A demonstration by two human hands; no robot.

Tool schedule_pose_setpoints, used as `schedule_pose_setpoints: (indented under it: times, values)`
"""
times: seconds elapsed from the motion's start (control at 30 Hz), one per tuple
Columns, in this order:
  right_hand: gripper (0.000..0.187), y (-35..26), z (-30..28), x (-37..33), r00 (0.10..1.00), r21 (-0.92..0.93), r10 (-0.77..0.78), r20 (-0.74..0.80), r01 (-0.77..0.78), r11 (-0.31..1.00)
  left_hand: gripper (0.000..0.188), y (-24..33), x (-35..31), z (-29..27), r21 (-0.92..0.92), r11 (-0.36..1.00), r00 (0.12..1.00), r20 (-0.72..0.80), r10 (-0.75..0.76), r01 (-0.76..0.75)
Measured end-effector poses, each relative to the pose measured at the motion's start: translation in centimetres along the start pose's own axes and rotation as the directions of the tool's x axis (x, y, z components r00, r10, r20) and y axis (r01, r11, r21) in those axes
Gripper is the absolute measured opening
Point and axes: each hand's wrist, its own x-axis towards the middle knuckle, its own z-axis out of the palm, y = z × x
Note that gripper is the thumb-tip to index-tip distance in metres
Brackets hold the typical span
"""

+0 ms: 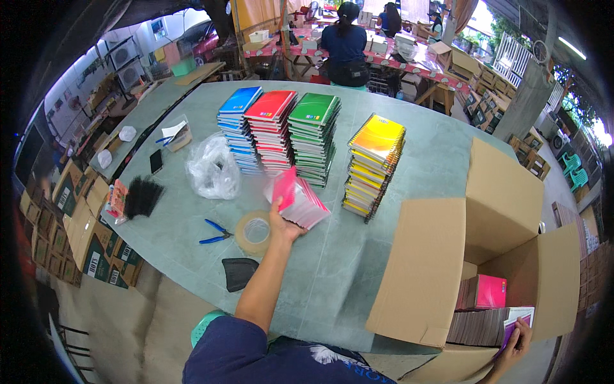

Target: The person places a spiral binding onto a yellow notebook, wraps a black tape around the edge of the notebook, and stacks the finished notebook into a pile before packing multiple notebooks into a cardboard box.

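Observation:
My left hand (283, 225) is closed on a bundle of pink-covered booklets (299, 201), tilted above the table before the stacked notebooks. Over the near right corner of an open cardboard box (417, 269), my right hand (515, 344) grips the edge of a purple-covered booklet (509, 331). Inside the box, a long row of booklets (476, 326) stands on edge beside a pink-covered bundle (490, 292). Tall stacks of spiral notebooks stand on the table: blue (239, 101), red (272, 105), green (314, 110) and, further right, yellow (378, 137).
A tape roll (242, 233), blue-handled pliers (216, 232) and a dark pouch-like piece (239, 274) lie near my left arm. Farther left are a clear plastic bag (212, 168), a phone (156, 161) and black wire-like strands (142, 197). People sit at a red-covered table behind.

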Motion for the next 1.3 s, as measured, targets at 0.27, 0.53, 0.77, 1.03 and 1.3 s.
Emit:
schedule_pose_setpoints:
  times: [0.27, 0.53, 0.77, 1.03, 1.3]
  values:
    - [0.020, -1.3, 1.4, -0.5, 0.996, 0.137, -0.002, -0.084, 0.014, 0.991, 0.063, 4.1, 3.9, -4.4, -0.051, 0.936, 0.933, -0.116, 0.340, -0.348]
    - [0.023, -1.3, 1.6, -0.7, 0.996, 0.184, -0.002, -0.088, 0.018, 0.983, 0.057, 4.4, 5.7, -6.9, 0.409, 0.615, 0.615, -0.150, 0.774, -0.674]
    - [0.028, -1.5, 0.7, -0.5, 0.999, 0.107, -0.024, -0.036, 0.028, 0.994, 0.069, 5.4, 3.5, -5.8, 0.284, 0.884, 0.887, -0.172, 0.429, -0.372]
    - [0.024, -17.0, 0.0, -0.7, 0.925, -0.057, -0.221, 0.310, 0.250, 0.966, 0.067, 5.7, -0.5, -4.0, 0.772, 0.223, 0.415, 0.058, 0.908, -0.595]
    - [0.026, -28.0, 21.2, -8.3, 0.419, 0.658, -0.533, 0.735, -0.251, 0.710, 0.046, 17.0, 2.2, 0.8, 0.616, -0.787, 0.861, 0.413, 0.298, -0.023]
